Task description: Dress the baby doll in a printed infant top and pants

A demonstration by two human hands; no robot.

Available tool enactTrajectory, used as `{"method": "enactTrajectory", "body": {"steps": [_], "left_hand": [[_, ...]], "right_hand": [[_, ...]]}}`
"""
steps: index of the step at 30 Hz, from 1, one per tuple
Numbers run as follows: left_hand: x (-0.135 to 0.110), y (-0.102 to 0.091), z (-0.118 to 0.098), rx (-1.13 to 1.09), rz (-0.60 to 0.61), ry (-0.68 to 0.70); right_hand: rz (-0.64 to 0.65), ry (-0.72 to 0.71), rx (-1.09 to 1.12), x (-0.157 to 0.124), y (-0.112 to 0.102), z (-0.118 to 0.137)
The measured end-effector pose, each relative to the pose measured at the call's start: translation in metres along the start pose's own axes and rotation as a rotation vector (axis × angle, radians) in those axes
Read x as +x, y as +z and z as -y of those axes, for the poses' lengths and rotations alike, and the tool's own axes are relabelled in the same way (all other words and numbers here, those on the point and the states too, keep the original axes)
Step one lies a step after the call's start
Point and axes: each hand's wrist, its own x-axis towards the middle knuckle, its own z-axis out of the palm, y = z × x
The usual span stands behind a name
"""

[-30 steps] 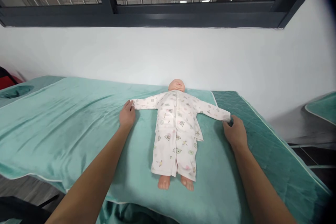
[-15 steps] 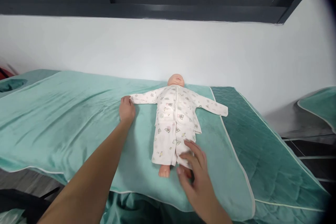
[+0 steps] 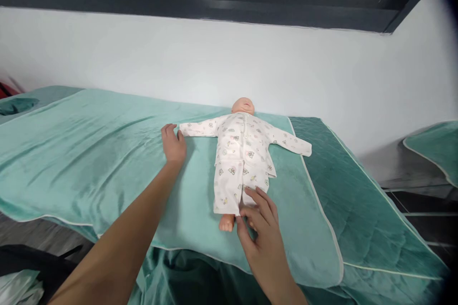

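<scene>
Head view: a baby doll in a white printed suit lies on its back on a light green blanket, head toward the white wall and both sleeves stretched straight out to the sides. The blanket covers a padded bed. To the right of it, a darker green quilted cover lies bare.

The left hand lies open and palm down on the blanket, fingers together and extended, holding nothing. It sits just beside the cuff of the doll's nearer sleeve. Whether the thumb touches that cuff cannot be told.

The right hand is at the doll's feet. Its fingers are loosely spread and rest on the lower end of one trouser leg, while the thumb reaches in from the left at the hem. The hand hides the foot beneath it, so whether it has closed on cloth or foot cannot be told. The doll's other bare foot shows just left of the thumb, poking out of its trouser leg.

A dark window frame runs along the top of the wall.
</scene>
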Motion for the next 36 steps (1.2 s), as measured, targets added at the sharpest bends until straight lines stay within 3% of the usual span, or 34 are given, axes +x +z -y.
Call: {"method": "enactTrajectory", "body": {"steps": [2,4,7,9,11,18,23,29,33,36], "left_hand": [[-0.031,-0.02,-0.018,-0.083,0.003,-0.041],[-0.076,-0.043,-0.037,-0.161,0.127,-0.088],[-0.149,-0.077,-0.061,-0.194,0.436,0.035],[-0.182,-0.094,-0.07,-0.151,0.534,0.108],[-0.198,-0.102,-0.074,-0.089,0.57,0.146],[-0.194,-0.102,-0.077,-0.016,0.605,0.223],[-0.203,-0.112,-0.071,-0.185,0.5,0.12],[-0.208,-0.119,-0.076,-0.156,0.423,0.142],[-0.202,-0.119,-0.103,-0.205,0.431,0.291],[-0.197,-0.112,-0.125,-0.113,0.517,0.473]], "right_hand": [[0.018,0.041,0.084,-0.001,-0.005,0.0],[0.029,0.07,0.128,-0.002,-0.007,-0.001],[0.019,0.059,0.081,-0.003,-0.008,-0.004],[0.005,0.021,-0.016,-0.005,-0.006,-0.006],[-0.006,-0.021,-0.108,-0.007,-0.004,-0.006],[-0.025,-0.072,-0.157,-0.007,0.003,0.002],[-0.025,-0.053,-0.098,-0.013,-0.005,0.008],[0.021,0.025,0.065,-0.022,-0.017,-0.004],[-0.103,0.136,0.201,-0.024,-0.027,-0.026],[-0.049,0.166,0.107,-0.024,-0.028,-0.036]]}}
